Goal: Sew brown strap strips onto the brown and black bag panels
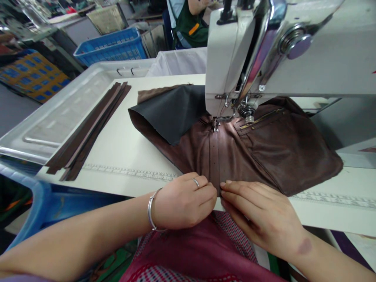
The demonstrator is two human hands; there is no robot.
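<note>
A brown leather piece (188, 156) with a zippered section lies across the sewing machine bed. Along it runs a narrow brown leather strip (215, 156) with small holes, its far end under the presser foot (216, 124). My left hand (186, 201), wearing a ring and a bangle, is closed on the near end of the strip. Just to its right, my right hand (261, 215) pinches the near edge of the leather piece beside the strip, thumb beneath and fingers on top. A brass-coloured zipper (261, 119) shows at the right. Part of the piece folds over, baring its dark lining (173, 113).
The white sewing machine (293, 55) rises over the work. Several loose brown strips (91, 129) lie on the left of the pale table (117, 152), near a printed ruler (132, 172). Beyond are a clear plastic tray (61, 117), a blue crate (113, 47) and another person (190, 27).
</note>
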